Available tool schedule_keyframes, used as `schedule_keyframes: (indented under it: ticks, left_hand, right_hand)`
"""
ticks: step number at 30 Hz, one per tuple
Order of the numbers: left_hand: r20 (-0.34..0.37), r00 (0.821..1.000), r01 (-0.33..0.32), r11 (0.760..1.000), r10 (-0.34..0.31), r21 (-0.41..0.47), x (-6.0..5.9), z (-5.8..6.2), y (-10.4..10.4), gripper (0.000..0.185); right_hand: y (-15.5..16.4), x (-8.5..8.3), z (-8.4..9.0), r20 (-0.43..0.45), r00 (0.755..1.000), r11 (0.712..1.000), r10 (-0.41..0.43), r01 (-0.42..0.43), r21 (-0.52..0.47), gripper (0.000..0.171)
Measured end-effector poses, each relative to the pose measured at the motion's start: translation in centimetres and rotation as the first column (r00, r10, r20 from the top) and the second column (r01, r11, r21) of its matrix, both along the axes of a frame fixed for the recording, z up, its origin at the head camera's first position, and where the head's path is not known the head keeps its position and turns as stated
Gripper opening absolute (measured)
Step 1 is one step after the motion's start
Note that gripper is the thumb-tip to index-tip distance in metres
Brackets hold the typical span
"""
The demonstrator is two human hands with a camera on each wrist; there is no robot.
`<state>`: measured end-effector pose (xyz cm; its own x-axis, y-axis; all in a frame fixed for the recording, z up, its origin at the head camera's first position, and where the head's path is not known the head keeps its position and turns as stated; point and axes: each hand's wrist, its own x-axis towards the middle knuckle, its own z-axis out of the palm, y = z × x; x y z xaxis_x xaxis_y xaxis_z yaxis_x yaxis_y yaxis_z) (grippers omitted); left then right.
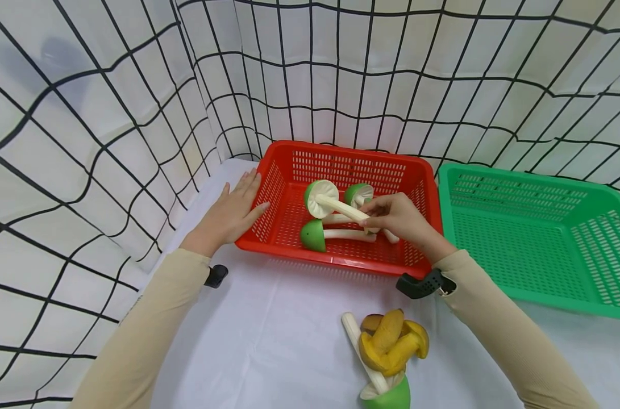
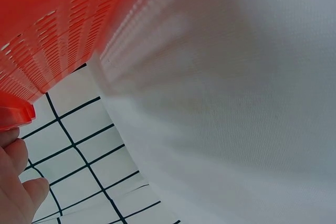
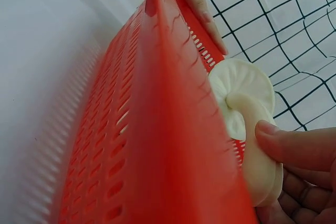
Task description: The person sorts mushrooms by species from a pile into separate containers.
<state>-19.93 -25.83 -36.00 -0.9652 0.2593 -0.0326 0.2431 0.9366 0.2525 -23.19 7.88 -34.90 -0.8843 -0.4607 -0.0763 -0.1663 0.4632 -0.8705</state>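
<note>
We hold a mushroom [image 1: 335, 205] by its stem in our right hand [image 1: 396, 218] over the red basket [image 1: 340, 156] (2 already inside); left hand [image 1: 233, 213], spread flat, steadies it. Next, a gentle release.

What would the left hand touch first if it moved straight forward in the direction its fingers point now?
The left hand already rests on the red basket wall; its fingers point along the rim. Beyond them probably comes the gridded curtain; depth is unclear.
</note>
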Motion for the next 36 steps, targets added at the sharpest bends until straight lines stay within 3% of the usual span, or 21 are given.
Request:
schedule_keyframes:
  ticks: [8, 14, 36]
  left_hand:
    - [0.002, 1.000, -0.004, 1.000, 0.004, -0.003, -0.04, 0.01, 0.05, 0.072]
    - [-0.004, 1.000, -0.002, 1.000, 0.002, -0.005, -0.02, -0.04, 0.01, 0.072]
    - [0.007, 1.000, 0.009, 1.000, -0.009, 0.005, -0.11, 0.02, 0.07, 0.072]
  right_hand:
    - [-0.48, 0.16, 0.10, 0.016, 0.999, 0.997, -0.030, 0.029, 0.072, 0.023]
    - [-0.65, 0.30, 0.01, -0.025, 0.999, 0.990, -0.024, 0.027, 0.135, 0.024]
    - [-0.14, 0.48, -0.12, -0.092, 0.996, 0.991, -0.010, 0.023, 0.135, 0.021]
